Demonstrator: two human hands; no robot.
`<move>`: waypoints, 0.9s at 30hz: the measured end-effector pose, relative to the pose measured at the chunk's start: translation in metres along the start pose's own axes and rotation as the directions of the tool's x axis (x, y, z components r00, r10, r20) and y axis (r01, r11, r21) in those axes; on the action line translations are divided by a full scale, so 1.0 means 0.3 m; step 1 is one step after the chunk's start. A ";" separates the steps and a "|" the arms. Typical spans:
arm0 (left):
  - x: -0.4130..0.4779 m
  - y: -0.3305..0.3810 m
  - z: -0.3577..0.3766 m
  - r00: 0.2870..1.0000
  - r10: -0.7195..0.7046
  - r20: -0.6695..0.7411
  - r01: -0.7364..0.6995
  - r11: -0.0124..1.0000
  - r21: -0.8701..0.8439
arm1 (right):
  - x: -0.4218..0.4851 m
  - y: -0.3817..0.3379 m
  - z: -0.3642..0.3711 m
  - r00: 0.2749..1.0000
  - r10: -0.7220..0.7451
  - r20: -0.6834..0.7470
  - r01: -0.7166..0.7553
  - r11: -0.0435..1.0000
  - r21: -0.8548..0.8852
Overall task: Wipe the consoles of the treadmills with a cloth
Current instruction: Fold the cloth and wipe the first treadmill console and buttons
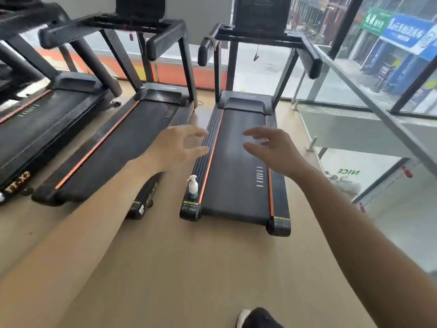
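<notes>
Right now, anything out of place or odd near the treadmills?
White pump bottle stands upright on the rightmost treadmill's left side rail, near its rear end: odd perch. Left hand and right hand are empty; no cloth in view.

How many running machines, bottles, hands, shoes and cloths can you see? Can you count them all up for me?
treadmills: 3 (left treadmill, middle treadmill, right treadmill)
spray bottle: 1
hands: 2 (left hand, right hand, both empty)
shoe: 1
cloths: 0 in view
total: 7
</notes>
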State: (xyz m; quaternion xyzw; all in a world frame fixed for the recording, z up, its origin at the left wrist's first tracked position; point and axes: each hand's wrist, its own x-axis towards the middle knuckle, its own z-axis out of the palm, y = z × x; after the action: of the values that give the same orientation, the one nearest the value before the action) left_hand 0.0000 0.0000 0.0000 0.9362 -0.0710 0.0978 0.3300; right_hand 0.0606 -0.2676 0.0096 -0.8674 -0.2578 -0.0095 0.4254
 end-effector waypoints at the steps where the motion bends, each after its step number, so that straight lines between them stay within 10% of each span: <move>1: 0.000 -0.024 0.043 1.000 -0.025 0.009 0.025 0.999 -0.043 | -0.011 0.040 0.008 0.999 0.049 -0.006 -0.049 0.999 0.021; 11: 0.127 -0.264 0.572 0.935 -0.298 0.194 0.346 0.886 -0.309 | -0.002 0.621 0.172 0.938 0.343 0.054 -0.347 0.926 0.147; 27: 0.915 -0.371 0.953 0.798 -0.411 0.441 0.520 0.839 -0.160 | 0.613 1.279 0.114 0.742 0.506 0.439 -0.555 0.831 -0.020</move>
State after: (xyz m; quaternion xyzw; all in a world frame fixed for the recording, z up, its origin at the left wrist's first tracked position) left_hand 0.3275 -0.1135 -0.2222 0.8699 0.0865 -0.1861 0.4486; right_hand 0.3876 -0.3553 -0.2501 -0.8597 -0.0865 0.3164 0.3915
